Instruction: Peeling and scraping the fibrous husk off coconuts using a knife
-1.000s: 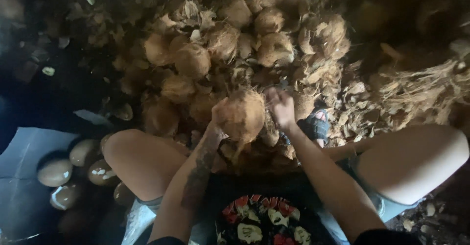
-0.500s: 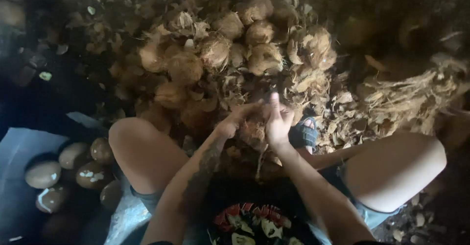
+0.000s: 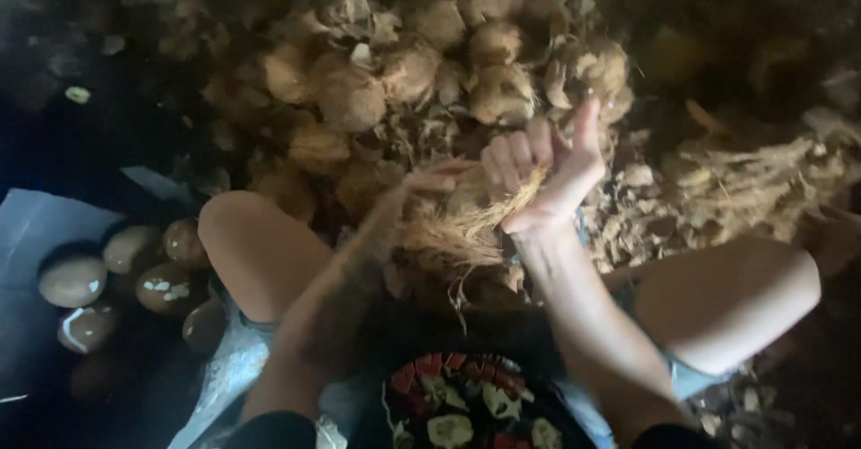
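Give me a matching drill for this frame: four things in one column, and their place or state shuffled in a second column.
Things:
1. right hand
2. left hand
3. husked coconuts
4. unhusked coconut pile

Place or state:
A. heaped ahead of the knees
B. smooth and brown, beside the left knee
C. blurred, against the fibrous husk
D. fingers curled on husk fibre, thumb up

Pairs: 1-D, 2-C, 3-B, 4-A
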